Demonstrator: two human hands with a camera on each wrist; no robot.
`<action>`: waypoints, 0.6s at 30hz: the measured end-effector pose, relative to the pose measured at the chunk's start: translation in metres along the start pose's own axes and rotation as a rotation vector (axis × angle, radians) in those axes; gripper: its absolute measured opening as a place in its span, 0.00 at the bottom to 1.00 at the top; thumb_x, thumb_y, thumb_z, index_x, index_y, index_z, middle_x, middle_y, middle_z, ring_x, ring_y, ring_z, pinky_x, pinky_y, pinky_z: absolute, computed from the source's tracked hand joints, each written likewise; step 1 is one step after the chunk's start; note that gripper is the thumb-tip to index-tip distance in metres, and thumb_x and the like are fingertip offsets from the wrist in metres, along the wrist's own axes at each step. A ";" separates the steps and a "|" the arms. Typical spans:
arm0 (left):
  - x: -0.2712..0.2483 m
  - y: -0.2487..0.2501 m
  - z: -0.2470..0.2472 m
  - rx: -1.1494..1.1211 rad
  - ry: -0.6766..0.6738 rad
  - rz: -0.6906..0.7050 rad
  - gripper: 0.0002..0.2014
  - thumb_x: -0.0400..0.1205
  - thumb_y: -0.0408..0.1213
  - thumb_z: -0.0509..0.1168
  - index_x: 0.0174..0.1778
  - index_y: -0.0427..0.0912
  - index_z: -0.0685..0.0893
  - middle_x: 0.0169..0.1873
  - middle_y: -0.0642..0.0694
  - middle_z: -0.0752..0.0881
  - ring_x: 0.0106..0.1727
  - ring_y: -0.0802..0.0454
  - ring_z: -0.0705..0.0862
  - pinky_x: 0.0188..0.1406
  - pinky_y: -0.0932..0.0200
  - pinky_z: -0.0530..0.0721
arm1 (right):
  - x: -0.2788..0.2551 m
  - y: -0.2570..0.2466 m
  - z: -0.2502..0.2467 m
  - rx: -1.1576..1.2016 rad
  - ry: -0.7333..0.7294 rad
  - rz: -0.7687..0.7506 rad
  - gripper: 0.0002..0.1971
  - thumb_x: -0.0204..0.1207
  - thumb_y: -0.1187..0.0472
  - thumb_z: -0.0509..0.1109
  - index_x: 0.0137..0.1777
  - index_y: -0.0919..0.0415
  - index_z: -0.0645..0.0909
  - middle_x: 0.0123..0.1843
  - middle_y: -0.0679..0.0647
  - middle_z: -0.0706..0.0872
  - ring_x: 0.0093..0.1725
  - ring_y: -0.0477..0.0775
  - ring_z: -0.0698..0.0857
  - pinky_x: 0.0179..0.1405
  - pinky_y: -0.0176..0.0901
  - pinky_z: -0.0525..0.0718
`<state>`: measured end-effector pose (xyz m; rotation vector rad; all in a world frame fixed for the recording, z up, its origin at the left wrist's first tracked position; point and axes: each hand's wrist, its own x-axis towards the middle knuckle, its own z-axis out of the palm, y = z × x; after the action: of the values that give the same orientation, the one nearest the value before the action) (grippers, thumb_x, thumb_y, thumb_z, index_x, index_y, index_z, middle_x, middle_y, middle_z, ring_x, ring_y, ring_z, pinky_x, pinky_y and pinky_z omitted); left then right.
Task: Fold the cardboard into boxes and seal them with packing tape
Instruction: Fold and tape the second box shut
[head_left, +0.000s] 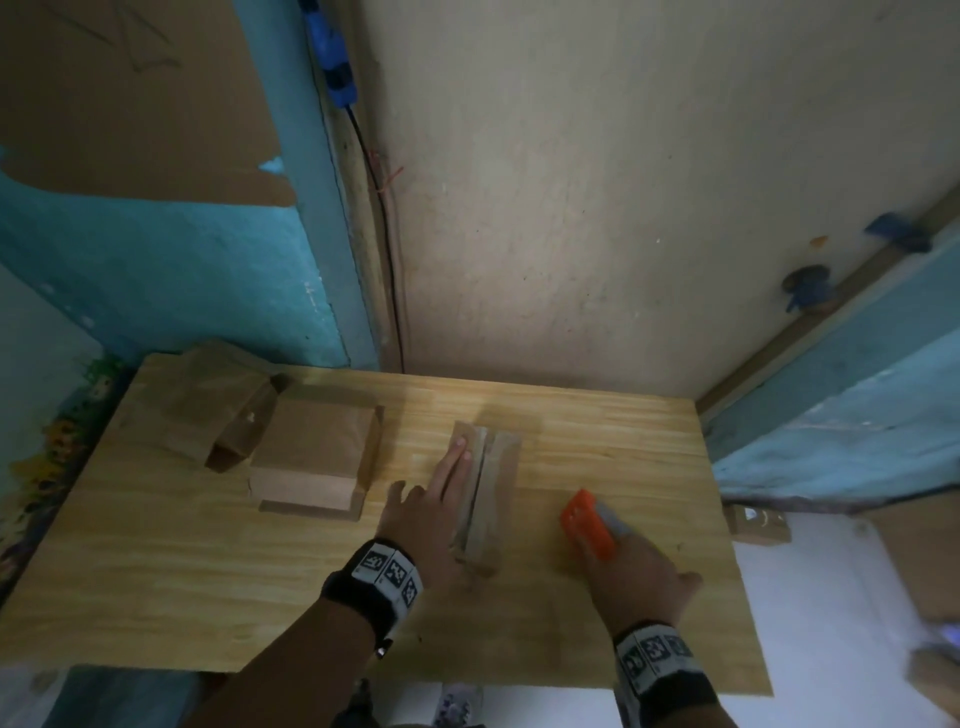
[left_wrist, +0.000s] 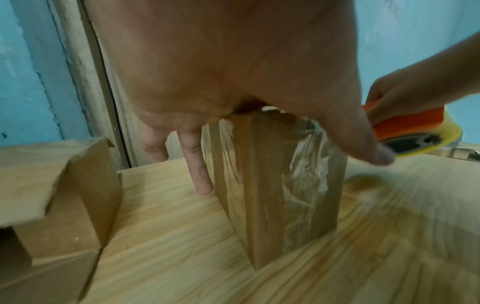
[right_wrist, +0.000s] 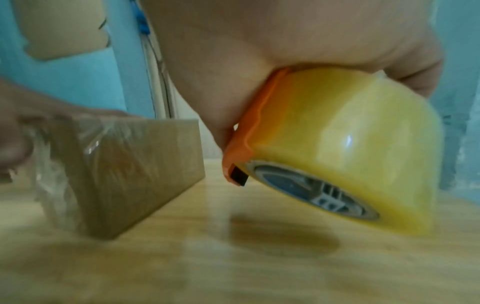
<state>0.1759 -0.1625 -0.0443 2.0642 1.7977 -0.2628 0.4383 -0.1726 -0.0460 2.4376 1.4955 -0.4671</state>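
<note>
A narrow brown cardboard box (head_left: 485, 493) with a seam down its top lies on the pale wood-grain surface (head_left: 208, 571), directly under the fingers (head_left: 460, 457) of the left hand (head_left: 421, 512). Those fingers lie straight and flat along the box's left top flap, pressing it down rather than curling round it. The left wrist view adds what the head view cannot show: crinkled clear tape (left_wrist: 303, 185) runs over the box's near end and side, and two fingers hang down beside the box's left face.

To the right of those fingers, apart from the box, the right hand (head_left: 636, 571) grips an orange plastic tape dispenser (head_left: 584, 522). From above only the orange shell and a grey edge show. The right wrist view reveals the yellowish clear packing tape roll (right_wrist: 345, 144) mounted in it, tilted, with its lower edge close to the surface; the palm wraps the top of the roll, but the fingertips are hidden. Motion blur softens that picture.

Left of the pressing fingers stands a squarer brown cardboard box (head_left: 317, 457) with closed top flaps, and beyond it, at the surface's far left corner, lies an open-ended folded brown cardboard piece (head_left: 218, 410). Turquoise and cream walls rise behind the surface.
</note>
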 end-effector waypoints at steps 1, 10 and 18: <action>0.000 0.000 -0.002 -0.034 -0.012 0.005 0.78 0.59 0.82 0.71 0.88 0.46 0.27 0.82 0.55 0.16 0.75 0.40 0.77 0.79 0.30 0.68 | 0.001 0.003 0.005 -0.013 -0.001 0.010 0.28 0.78 0.21 0.55 0.58 0.39 0.83 0.44 0.42 0.87 0.48 0.50 0.87 0.70 0.63 0.71; 0.000 0.001 0.000 -0.229 -0.016 0.019 0.69 0.67 0.84 0.62 0.88 0.52 0.27 0.80 0.64 0.16 0.72 0.39 0.77 0.64 0.36 0.81 | -0.012 -0.018 0.019 -0.080 -0.077 0.072 0.31 0.80 0.28 0.50 0.62 0.49 0.83 0.58 0.52 0.89 0.60 0.57 0.87 0.68 0.60 0.79; 0.005 -0.021 0.032 -1.332 -0.147 -0.400 0.74 0.67 0.61 0.84 0.88 0.56 0.27 0.86 0.58 0.32 0.89 0.52 0.46 0.87 0.45 0.60 | -0.028 -0.073 0.030 0.430 -0.354 -0.303 0.45 0.82 0.23 0.60 0.90 0.52 0.64 0.81 0.60 0.79 0.78 0.62 0.80 0.78 0.59 0.80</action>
<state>0.1594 -0.1684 -0.0787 0.7335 1.5377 0.5408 0.3568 -0.1738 -0.0654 2.2397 1.7424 -1.3274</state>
